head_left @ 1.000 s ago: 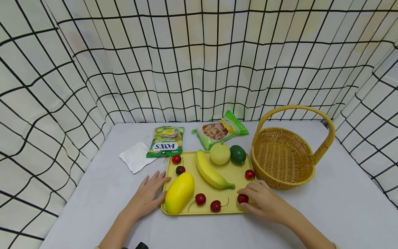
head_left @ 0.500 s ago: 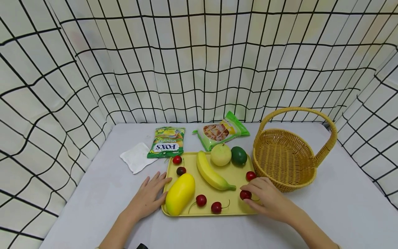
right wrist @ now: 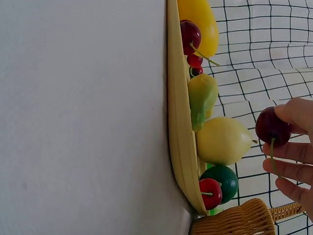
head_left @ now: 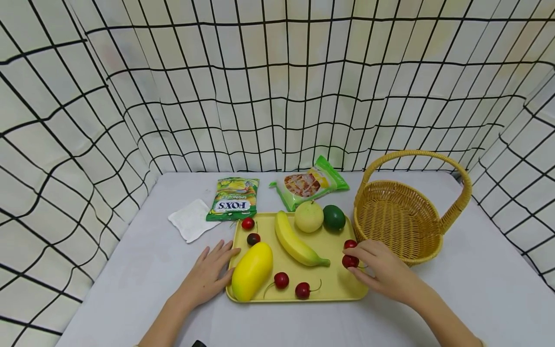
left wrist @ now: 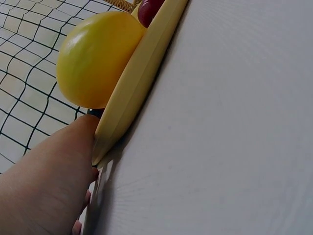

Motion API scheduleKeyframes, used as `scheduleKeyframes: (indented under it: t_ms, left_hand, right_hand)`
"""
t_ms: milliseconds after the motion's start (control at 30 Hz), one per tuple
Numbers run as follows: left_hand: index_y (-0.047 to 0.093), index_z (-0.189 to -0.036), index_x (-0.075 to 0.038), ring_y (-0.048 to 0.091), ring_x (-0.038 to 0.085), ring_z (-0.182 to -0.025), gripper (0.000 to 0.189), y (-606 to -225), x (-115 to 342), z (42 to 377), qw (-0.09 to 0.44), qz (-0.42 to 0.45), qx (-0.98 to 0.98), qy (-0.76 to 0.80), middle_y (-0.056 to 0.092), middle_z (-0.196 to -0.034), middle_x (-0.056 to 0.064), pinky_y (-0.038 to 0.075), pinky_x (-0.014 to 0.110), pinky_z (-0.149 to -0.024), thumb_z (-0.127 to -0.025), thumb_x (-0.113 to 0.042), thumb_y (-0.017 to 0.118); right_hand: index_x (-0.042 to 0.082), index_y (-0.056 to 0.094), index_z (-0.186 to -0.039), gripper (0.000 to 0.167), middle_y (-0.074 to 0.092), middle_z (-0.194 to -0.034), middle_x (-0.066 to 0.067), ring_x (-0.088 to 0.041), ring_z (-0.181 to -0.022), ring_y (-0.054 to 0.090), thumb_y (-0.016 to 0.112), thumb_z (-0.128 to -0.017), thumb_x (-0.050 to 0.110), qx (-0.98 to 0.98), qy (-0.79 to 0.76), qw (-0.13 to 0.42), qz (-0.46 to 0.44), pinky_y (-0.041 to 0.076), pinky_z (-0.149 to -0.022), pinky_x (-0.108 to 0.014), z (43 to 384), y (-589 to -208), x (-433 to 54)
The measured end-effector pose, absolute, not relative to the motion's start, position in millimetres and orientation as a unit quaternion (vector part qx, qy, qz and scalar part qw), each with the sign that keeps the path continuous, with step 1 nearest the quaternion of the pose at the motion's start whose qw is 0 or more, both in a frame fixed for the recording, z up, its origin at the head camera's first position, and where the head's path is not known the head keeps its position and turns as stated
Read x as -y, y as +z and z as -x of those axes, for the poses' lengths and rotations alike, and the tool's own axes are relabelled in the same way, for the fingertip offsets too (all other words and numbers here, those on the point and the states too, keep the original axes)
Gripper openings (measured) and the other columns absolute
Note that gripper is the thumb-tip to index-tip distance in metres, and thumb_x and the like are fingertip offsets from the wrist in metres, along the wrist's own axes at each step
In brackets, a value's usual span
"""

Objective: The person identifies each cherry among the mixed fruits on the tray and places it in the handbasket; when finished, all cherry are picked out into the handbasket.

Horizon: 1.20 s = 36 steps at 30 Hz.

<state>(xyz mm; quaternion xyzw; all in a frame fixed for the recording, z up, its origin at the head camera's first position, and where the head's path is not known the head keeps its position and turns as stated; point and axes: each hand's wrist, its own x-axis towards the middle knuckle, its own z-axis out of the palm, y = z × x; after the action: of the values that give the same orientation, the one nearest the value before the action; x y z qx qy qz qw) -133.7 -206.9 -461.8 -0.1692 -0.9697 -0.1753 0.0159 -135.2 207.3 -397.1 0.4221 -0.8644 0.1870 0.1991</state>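
Pinching a dark red cherry by its round body with the right hand, just above the smooth yellow tray, low and right of centre in the frame. Probably light, firm and a little slippery; best taken across the glossy ball, not by the thin stem. With the left hand, resting relaxed fingers at the tray's left edge. Far right: coarsely woven basket.

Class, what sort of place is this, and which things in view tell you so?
Probably a staged tabletop booth: black netting over pale walls lines three sides of a white table, which bears a yellow tray of fruit.
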Motion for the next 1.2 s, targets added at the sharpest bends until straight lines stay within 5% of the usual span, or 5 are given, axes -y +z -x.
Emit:
scheduleKeyframes:
  t_ms: [200,433,700,1200]
  left_hand:
    - [0.047,-0.134,-0.018,0.022,0.03,-0.135,0.048,-461,206,133,0.013,0.169,0.97,-0.177,0.035,-0.144,0.007,0.01,0.055,-0.107,-0.089,-0.035,0.055]
    - [0.047,-0.134,-0.018,0.022,0.03,-0.135,0.048,-461,205,132,0.011,0.168,0.969,-0.178,0.035,-0.144,0.007,0.01,0.055,-0.107,-0.089,-0.034,0.055]
    - [0.048,-0.133,-0.018,0.023,0.03,-0.135,0.048,-461,205,131,0.013,0.168,0.969,-0.179,0.036,-0.144,0.007,0.01,0.056,-0.107,-0.089,-0.034,0.055]
    - [0.048,-0.133,-0.018,0.023,0.03,-0.135,0.048,-460,206,133,0.017,0.168,0.969,-0.18,0.035,-0.144,0.007,0.01,0.056,-0.107,-0.089,-0.034,0.055]
  right_hand:
    - [0.014,0.063,-0.11,0.032,0.057,-0.098,0.01,-0.008,-0.09,0.051,0.068,-0.079,0.02,0.873,0.187,0.198,-0.405,0.045,-0.075,-0.031,136,-394,-211]
    - [0.018,0.064,-0.113,0.029,0.057,-0.097,0.008,-0.009,-0.088,0.052,0.055,-0.091,0.032,0.869,0.192,0.202,-0.409,0.045,-0.072,-0.031,139,-395,-218]
    - [0.018,0.065,-0.109,0.034,0.059,-0.099,0.006,-0.012,-0.091,0.053,0.071,-0.076,0.014,0.873,0.2,0.23,-0.382,0.043,-0.077,-0.031,141,-394,-224]
    - [0.014,0.064,-0.102,0.029,0.062,-0.091,0.009,-0.008,-0.085,0.052,0.073,-0.074,0.016,0.892,0.193,0.254,-0.321,0.044,-0.07,-0.026,149,-391,-237]
